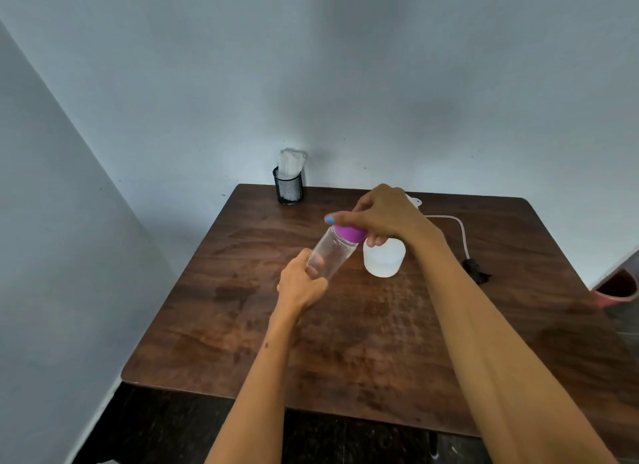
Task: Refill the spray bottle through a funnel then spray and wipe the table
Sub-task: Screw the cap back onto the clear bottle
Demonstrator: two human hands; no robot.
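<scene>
A clear plastic bottle (331,254) with a purple cap (350,233) is held tilted above the middle of the dark wooden tabletop (345,342), its cap end leaning up and to the right. The left hand (301,284) wraps the bottle's lower end, its grip clamped on the clear wall. The right hand (385,214) reaches over from above, wrist bent, fingers curled down around the purple cap and closed on it; one nail is painted blue. Both forearms are bare and stretch forward from the near edge. Just beyond the bottle, partly hidden under the right hand, stands a squat translucent white container (383,261) holding clear liquid. A thin pale tube (460,230) curves behind it to a small black fitting (475,270). At the far left corner a black mesh cup (288,187) holds white folded paper (291,164).
</scene>
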